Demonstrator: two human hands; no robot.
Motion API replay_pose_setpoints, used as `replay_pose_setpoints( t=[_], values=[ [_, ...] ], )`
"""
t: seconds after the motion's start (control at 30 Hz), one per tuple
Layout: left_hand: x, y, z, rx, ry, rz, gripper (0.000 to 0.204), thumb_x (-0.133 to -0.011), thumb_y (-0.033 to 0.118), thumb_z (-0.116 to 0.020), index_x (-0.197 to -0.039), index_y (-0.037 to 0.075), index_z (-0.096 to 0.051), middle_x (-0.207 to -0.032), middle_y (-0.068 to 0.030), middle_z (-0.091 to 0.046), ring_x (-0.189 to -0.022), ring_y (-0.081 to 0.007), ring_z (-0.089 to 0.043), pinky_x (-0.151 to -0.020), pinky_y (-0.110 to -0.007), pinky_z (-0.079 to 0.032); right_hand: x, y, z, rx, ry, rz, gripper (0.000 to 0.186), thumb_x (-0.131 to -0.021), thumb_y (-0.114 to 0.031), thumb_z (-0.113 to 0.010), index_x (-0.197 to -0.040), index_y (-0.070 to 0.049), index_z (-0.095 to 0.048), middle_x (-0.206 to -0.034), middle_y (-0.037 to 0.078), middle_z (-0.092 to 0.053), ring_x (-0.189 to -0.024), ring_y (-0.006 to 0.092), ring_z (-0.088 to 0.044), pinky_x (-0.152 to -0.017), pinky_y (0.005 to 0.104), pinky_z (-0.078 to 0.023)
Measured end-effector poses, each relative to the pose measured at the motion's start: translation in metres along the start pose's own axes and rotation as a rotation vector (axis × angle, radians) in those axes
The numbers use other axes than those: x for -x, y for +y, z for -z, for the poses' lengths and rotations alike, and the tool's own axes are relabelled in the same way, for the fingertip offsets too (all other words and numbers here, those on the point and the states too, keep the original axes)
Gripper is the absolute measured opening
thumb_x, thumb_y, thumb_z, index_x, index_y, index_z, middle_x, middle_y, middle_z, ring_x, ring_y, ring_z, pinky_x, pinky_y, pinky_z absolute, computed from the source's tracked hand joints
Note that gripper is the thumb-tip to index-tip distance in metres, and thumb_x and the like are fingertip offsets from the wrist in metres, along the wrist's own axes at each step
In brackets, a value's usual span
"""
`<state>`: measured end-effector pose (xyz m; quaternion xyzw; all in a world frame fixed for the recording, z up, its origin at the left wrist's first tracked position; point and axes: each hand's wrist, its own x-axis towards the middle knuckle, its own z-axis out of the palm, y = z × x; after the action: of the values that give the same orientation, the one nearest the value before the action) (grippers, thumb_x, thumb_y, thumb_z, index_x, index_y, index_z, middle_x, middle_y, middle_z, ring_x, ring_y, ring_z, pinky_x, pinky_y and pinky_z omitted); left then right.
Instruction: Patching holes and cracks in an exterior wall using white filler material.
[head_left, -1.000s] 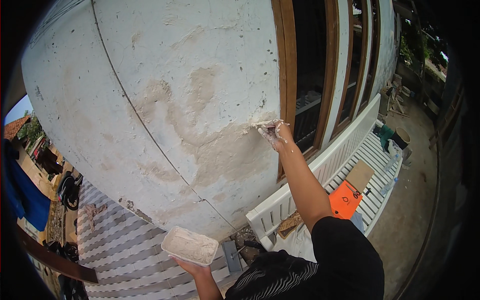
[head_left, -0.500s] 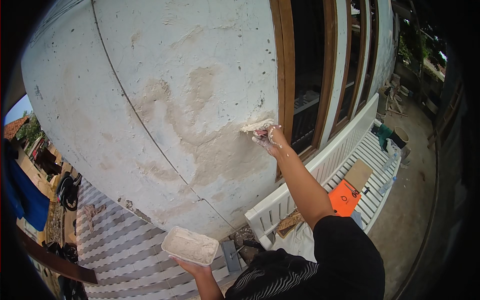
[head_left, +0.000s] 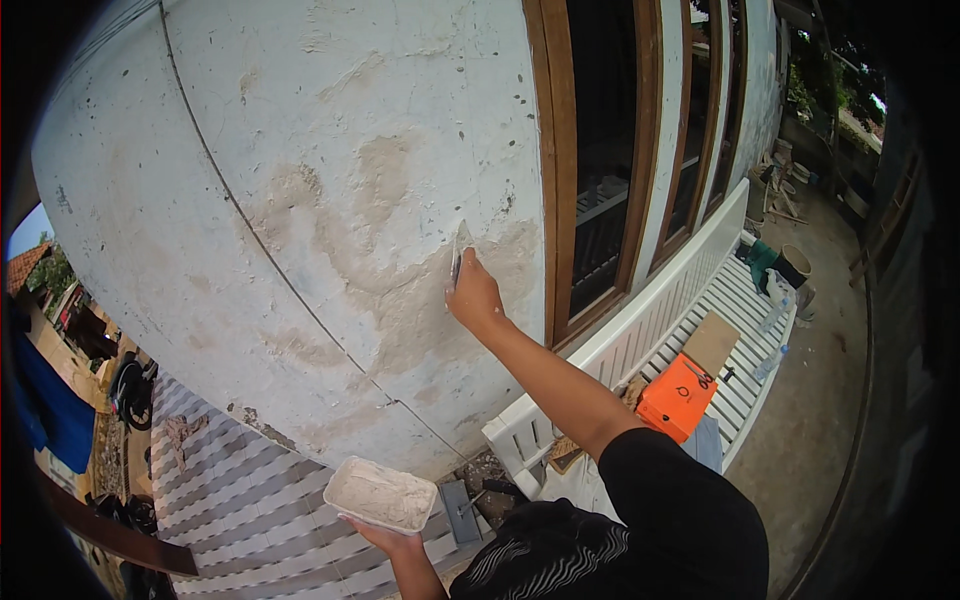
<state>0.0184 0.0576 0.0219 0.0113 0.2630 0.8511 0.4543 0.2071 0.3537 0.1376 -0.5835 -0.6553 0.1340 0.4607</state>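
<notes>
My right hand (head_left: pixel 476 292) is closed around a putty knife (head_left: pixel 461 242), its thin blade set against the white wall (head_left: pixel 440 110). Just around the blade, a beige patch of filler (head_left: pixel 425 305) spreads over the peeling paint. Low in the view, my left hand (head_left: pixel 384 537) supports a white rectangular tub (head_left: pixel 432 512) from beneath, its fingers mostly hidden under it. Pale, thick putty (head_left: pixel 380 492) fills much of the tub.
A white slatted bench (head_left: pixel 610 350) runs along the wall below brown-framed windows (head_left: pixel 555 200). On it lie an orange box (head_left: pixel 672 400), a brown board (head_left: pixel 711 344) and bottles. A grey flat tool (head_left: pixel 461 510) rests by the wall's foot. A cable (head_left: pixel 240 205) crosses the wall.
My right hand has moved left along the wall, away from the window frame, and the knife now points upward. The thick putty seen on it earlier no longer shows. My left hand stays put.
</notes>
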Motion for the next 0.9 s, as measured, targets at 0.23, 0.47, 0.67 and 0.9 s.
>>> replay_pose_setpoints(
  t=[0.23,0.47,0.67,0.9],
  values=[
    [-0.001,0.0,0.002,-0.003,-0.024,-0.002,0.067,-0.095,0.063,-0.025,-0.142,0.017,-0.04,-0.142,-0.007,-0.044,-0.124,-0.0346,-0.048,-0.1,-0.055,-0.042,0.053,0.024,0.002,0.079,-0.249,0.178,0.024,-0.085,-0.007,-0.055,-0.102,0.003,-0.043,-0.093,0.026,-0.059,-0.09,0.0444,-0.06,-0.081,0.0499,-0.049],
    [0.003,0.009,0.006,0.009,0.011,-0.024,0.068,-0.095,0.064,-0.023,-0.142,0.017,-0.04,-0.141,-0.0074,-0.045,-0.124,-0.0344,-0.048,-0.1,-0.055,-0.041,0.007,0.046,0.042,0.087,0.023,0.027,0.028,-0.081,-0.004,-0.057,-0.102,0.004,-0.042,-0.097,0.029,-0.059,-0.09,0.0474,-0.059,-0.079,0.0501,-0.049],
    [0.002,0.0,0.003,-0.003,0.016,-0.012,0.067,-0.095,0.063,-0.023,-0.141,0.017,-0.041,-0.141,-0.0076,-0.046,-0.122,-0.0345,-0.05,-0.099,-0.055,-0.042,0.021,0.017,-0.036,0.065,-0.122,0.04,0.032,-0.083,-0.008,-0.058,-0.106,0.004,-0.04,-0.097,0.029,-0.059,-0.091,0.0458,-0.061,-0.082,0.0487,-0.05],
    [0.01,0.004,-0.008,-0.029,0.025,-0.01,0.067,-0.096,0.062,-0.023,-0.14,0.016,-0.042,-0.14,-0.0081,-0.047,-0.122,-0.0342,-0.05,-0.099,-0.054,-0.043,0.063,0.045,-0.008,-0.03,-0.282,0.077,0.033,-0.081,-0.007,-0.059,-0.106,0.004,-0.04,-0.09,0.027,-0.061,-0.088,0.0445,-0.061,-0.079,0.0494,-0.049]
  ],
)
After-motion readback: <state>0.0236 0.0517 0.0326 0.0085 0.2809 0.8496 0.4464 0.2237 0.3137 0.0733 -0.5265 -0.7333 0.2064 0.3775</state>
